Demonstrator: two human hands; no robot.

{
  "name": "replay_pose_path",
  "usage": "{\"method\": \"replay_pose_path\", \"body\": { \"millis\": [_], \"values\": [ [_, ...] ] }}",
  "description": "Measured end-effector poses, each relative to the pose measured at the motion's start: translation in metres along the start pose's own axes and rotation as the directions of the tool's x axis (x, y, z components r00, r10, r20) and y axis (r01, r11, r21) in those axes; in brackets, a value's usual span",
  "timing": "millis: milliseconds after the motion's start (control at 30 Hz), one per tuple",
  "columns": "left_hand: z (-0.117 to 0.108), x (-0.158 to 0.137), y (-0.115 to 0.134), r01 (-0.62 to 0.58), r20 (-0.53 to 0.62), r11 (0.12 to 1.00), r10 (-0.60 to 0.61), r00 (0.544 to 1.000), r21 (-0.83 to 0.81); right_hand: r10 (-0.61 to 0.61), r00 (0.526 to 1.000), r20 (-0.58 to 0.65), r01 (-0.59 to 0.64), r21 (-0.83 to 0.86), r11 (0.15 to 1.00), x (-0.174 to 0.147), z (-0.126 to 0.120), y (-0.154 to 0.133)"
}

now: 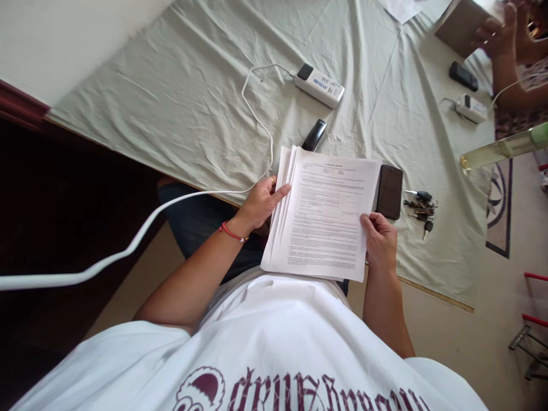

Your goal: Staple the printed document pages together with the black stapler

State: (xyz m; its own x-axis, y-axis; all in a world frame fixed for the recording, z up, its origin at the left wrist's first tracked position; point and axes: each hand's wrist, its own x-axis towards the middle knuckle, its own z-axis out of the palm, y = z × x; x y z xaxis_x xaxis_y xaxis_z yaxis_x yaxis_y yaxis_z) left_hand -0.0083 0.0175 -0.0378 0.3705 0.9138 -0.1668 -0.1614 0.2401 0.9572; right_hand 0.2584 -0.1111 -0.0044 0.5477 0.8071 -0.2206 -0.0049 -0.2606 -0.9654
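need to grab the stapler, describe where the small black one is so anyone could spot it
Start at the pale cloth-covered table and find the stack of papers held in both hands. The stapler lies just past the stack's top edge, slim, black, angled, nearer than the white power strip.

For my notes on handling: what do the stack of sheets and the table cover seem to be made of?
Stack of sheets: apparently plain matte paper, thin fanned edges, printed text. Table cover: seemingly woven cloth, pale and dull, with creases and fold lines. Left hand and right hand hold the stack.
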Motion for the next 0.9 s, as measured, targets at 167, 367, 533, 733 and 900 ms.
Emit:
{"method": "replay_pose_path", "body": {
  "millis": [167,367,533,733,900],
  "values": [
    [-0.001,-0.001,0.002,-0.022,0.004,0.999,0.022,1.000,0.039,0.018,0.999,0.035,-0.018,-0.017,1.000,0.000,0.000,0.002],
    [-0.001,0.000,0.002,-0.006,0.023,1.000,0.005,1.000,0.028,-0.005,1.000,0.016,0.007,-0.083,0.997,0.003,-0.009,0.007],
    [-0.001,0.000,0.000,-0.017,0.021,1.000,0.016,1.000,0.017,-0.007,0.999,-0.038,0.004,-0.093,0.996,0.004,-0.015,0.005],
    [-0.002,0.000,-0.001,-0.004,0.003,1.000,0.004,1.000,0.009,-0.021,1.000,-0.012,0.019,-0.089,0.996,0.003,-0.013,0.005],
    [-0.001,0.001,-0.001,-0.001,0.001,1.000,0.001,1.000,0.012,-0.058,0.998,-0.037,0.054,-0.107,0.993,0.006,-0.013,0.011]
  ]
}}
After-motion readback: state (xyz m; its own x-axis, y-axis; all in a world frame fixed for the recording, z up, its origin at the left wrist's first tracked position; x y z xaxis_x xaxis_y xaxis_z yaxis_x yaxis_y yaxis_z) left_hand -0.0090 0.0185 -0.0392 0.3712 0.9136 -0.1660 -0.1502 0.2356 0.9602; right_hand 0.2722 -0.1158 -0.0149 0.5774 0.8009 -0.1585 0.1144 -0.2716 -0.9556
